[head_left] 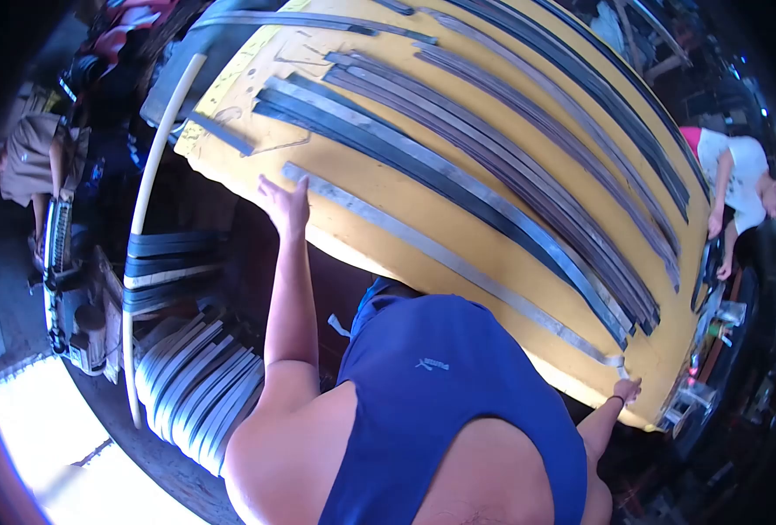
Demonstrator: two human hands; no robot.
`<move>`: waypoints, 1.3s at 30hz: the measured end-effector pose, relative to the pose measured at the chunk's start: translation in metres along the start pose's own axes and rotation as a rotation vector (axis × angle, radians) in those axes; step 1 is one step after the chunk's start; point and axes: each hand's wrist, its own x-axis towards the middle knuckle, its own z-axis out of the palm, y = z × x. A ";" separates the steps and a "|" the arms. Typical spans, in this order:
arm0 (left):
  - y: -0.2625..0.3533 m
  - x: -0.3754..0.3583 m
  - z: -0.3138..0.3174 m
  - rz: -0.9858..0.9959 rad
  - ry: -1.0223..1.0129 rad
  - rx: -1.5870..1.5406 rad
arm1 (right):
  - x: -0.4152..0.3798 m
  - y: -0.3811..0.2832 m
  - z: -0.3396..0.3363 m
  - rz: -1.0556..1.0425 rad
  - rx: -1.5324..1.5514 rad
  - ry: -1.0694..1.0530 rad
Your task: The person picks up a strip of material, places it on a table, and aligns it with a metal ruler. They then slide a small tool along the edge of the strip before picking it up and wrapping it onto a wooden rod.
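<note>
A single grey strip [458,262] lies along the near edge of the yellow table [362,232]. My left hand [286,206] is at the strip's left end, fingers spread, over the table's edge. At the strip's other end is my right hand [628,389], its fingers bent together close to the tip; what they hold is too small to make out. Beyond the single strip lie a bundle of dark and grey strips [440,188] and a bundle of brownish strips [502,166]. A short dark piece [220,133] rests near the table's left corner.
Stacked curved strips [200,385] stand at the lower left beside a pale upright pole [147,201]. One person [742,179] is at the table's right end; another person [38,162] is at the far left. More long strips [580,96] cover the far side.
</note>
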 end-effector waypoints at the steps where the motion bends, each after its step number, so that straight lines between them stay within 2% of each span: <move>1: 0.012 -0.011 -0.016 -0.007 -0.026 0.044 | -0.025 -0.010 -0.016 0.006 0.025 -0.041; 3: 0.019 -0.037 -0.018 0.194 -0.089 0.132 | 0.091 0.059 0.167 -0.498 0.180 0.211; 4: 0.025 -0.055 -0.015 0.243 -0.156 0.188 | 0.048 0.030 0.120 -0.436 0.228 0.103; 5: 0.034 -0.073 -0.012 0.295 -0.224 0.242 | 0.082 0.036 0.187 -0.471 0.504 0.067; 6: 0.041 -0.092 -0.005 0.299 -0.276 0.295 | 0.023 0.004 0.120 -0.472 0.348 0.053; 7: 0.052 -0.107 -0.005 0.291 -0.380 0.302 | 0.020 -0.001 0.135 -0.493 0.442 0.014; 9: 0.052 -0.124 0.016 0.290 -0.405 0.337 | 0.003 -0.012 0.139 -0.437 0.368 -0.042; 12: 0.045 -0.133 0.028 0.342 -0.282 0.349 | -0.031 -0.012 0.104 -0.425 0.270 -0.021; 17: 0.036 -0.127 0.037 0.323 -0.288 0.389 | -0.015 0.019 0.119 -0.316 0.288 -0.011; 21: 0.034 -0.116 0.044 0.267 -0.285 0.430 | 0.003 0.017 0.115 -0.296 0.197 -0.016; 22: 0.041 -0.115 0.044 0.179 -0.277 0.365 | 0.007 0.012 0.114 -0.341 0.225 0.039; 23: 0.047 -0.116 0.045 0.278 -0.159 0.252 | 0.008 0.004 0.111 -0.389 0.251 0.094; 25: 0.084 -0.119 0.046 0.477 -0.096 0.229 | -0.006 -0.027 0.073 -0.688 0.544 0.105; 27: 0.129 -0.126 0.065 0.737 -0.101 0.122 | -0.039 -0.065 0.036 -0.973 0.640 0.088; 28: 0.155 -0.138 0.073 0.764 -0.137 0.247 | -0.055 -0.085 0.027 -1.029 0.635 0.046; 29: 0.172 -0.144 0.085 0.791 -0.182 0.219 | -0.065 -0.098 0.022 -1.085 0.628 0.003; 33: 0.205 -0.160 0.120 0.722 -0.505 0.339 | -0.069 -0.103 0.027 -1.157 0.556 -0.030; 35: 0.208 -0.178 0.120 0.735 -0.447 0.350 | -0.061 -0.091 0.027 -1.156 0.519 -0.056; 39: 0.216 -0.224 0.107 0.883 -0.445 0.328 | -0.026 -0.057 0.035 -1.076 0.483 -0.073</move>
